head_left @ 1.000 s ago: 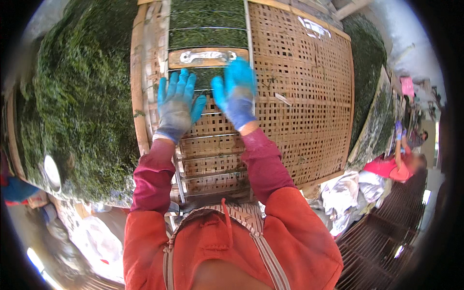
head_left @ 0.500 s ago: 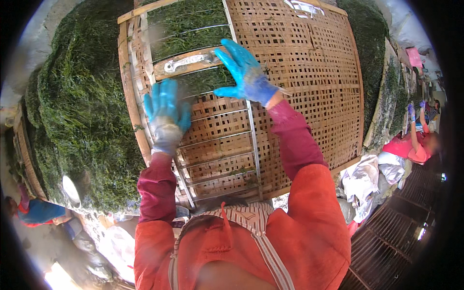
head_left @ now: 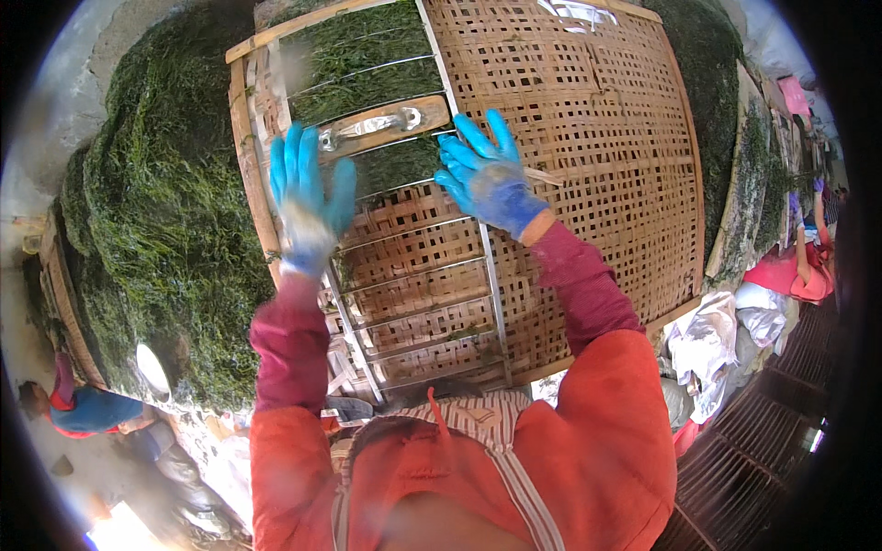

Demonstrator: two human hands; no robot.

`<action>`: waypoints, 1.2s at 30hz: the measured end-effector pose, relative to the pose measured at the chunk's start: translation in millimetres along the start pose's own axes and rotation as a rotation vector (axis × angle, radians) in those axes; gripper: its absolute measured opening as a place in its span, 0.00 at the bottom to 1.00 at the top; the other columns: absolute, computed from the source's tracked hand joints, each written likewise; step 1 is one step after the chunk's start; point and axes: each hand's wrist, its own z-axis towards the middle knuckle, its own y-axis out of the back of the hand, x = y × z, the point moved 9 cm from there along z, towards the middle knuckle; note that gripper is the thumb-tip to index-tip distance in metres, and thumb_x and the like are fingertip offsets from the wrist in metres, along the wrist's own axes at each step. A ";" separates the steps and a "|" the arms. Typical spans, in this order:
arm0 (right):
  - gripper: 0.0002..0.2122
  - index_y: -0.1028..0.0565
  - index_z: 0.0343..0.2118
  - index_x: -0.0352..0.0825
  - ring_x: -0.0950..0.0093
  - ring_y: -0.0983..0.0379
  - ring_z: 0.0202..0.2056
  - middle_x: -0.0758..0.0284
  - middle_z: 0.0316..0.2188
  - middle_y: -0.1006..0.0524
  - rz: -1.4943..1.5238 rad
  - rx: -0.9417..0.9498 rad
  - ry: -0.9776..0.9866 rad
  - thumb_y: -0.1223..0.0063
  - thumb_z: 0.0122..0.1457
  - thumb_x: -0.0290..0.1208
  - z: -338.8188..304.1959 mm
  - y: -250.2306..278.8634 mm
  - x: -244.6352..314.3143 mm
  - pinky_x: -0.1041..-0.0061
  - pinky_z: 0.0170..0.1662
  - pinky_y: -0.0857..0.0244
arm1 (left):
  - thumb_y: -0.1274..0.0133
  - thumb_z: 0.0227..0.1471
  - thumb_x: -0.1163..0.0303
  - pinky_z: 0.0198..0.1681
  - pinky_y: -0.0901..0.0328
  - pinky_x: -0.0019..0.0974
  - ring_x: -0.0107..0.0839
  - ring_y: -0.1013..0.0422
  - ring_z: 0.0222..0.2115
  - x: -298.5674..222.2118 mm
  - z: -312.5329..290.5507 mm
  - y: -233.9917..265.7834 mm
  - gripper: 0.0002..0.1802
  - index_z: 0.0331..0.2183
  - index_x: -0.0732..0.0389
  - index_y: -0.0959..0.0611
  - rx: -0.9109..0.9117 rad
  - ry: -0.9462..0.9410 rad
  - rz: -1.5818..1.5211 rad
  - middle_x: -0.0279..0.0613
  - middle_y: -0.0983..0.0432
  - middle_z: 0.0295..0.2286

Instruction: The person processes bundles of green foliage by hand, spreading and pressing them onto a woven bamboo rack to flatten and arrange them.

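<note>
Both my hands wear blue-coated gloves. My left hand (head_left: 308,193) is open over the left rail of the ladder-like frame (head_left: 489,285), its fingertips by the left end of a wooden block (head_left: 441,114) with a metal handle. My right hand (head_left: 491,179) is open with fingers apart and slightly bent, beside the frame's right rail, just below the block's right end. Nothing shows held in either. Green seaweed (head_left: 367,46) fills the far sections of the frame. In the nearer sections the woven bamboo mat (head_left: 588,184) underneath shows through, with a few green scraps.
A large heap of seaweed (head_left: 175,239) rises at the left, with a white round dish (head_left: 152,369) at its near edge. More seaweed (head_left: 703,101) lies past the mat's right edge. A white object (head_left: 579,13) sits at the mat's far side. Other people are at both sides.
My right hand has drawn back toward me from the block's right end, its fingers less spread. My left hand has moved slightly away from me, up to the block's left end.
</note>
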 end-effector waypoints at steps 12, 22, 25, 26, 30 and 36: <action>0.21 0.27 0.61 0.30 0.76 0.29 0.56 0.65 0.58 0.24 1.170 -0.378 -0.609 0.44 0.68 0.34 -11.0 -10.7 -106.6 0.74 0.60 0.34 | 0.42 0.51 0.72 0.65 0.43 0.52 0.52 0.37 0.60 -1.1 30.9 -16.7 0.14 0.42 0.57 0.15 0.382 0.041 0.401 0.48 0.26 0.55; 0.22 0.26 0.60 0.36 0.50 0.40 0.66 0.54 0.63 0.31 0.301 -0.140 -0.123 0.60 0.73 0.45 101.3 -53.9 36.3 0.52 0.69 0.50 | 0.40 0.53 0.55 0.68 0.49 0.56 0.49 0.36 0.62 12.5 -32.1 -43.0 0.28 0.54 0.57 0.20 0.220 0.036 -0.072 0.49 0.29 0.57; 0.21 0.25 0.60 0.36 0.54 0.37 0.64 0.57 0.62 0.28 0.196 -0.203 -0.085 0.58 0.72 0.43 93.1 -58.3 20.6 0.57 0.68 0.46 | 0.35 0.45 0.51 0.65 0.44 0.55 0.53 0.36 0.60 93.4 -83.5 52.8 0.41 0.58 0.59 0.26 0.122 0.207 0.032 0.52 0.28 0.56; 0.21 0.25 0.60 0.36 0.55 0.35 0.63 0.57 0.61 0.27 0.129 -0.225 -0.050 0.57 0.72 0.43 83.3 -56.2 12.7 0.58 0.67 0.45 | 0.33 0.43 0.49 0.64 0.42 0.55 0.54 0.35 0.60 138.6 -111.2 68.5 0.45 0.59 0.60 0.28 0.213 0.309 0.162 0.53 0.28 0.56; 0.12 0.21 0.50 0.30 0.60 0.27 0.56 0.58 0.52 0.21 0.096 -0.273 -0.061 0.48 0.67 0.28 98.4 -43.8 37.5 0.64 0.61 0.36 | 0.27 0.36 0.43 0.59 0.36 0.53 0.54 0.32 0.57 272.9 -200.8 175.3 0.58 0.62 0.63 0.31 0.625 0.362 0.904 0.56 0.26 0.54; 0.12 0.21 0.50 0.30 0.66 0.26 0.55 0.59 0.51 0.20 0.426 -0.153 -0.209 0.47 0.68 0.29 99.7 -45.8 31.0 0.70 0.62 0.37 | 0.34 0.45 0.57 0.61 0.35 0.52 0.54 0.36 0.61 400.4 -219.3 181.4 0.39 0.61 0.40 0.24 0.543 0.631 0.922 0.56 0.36 0.63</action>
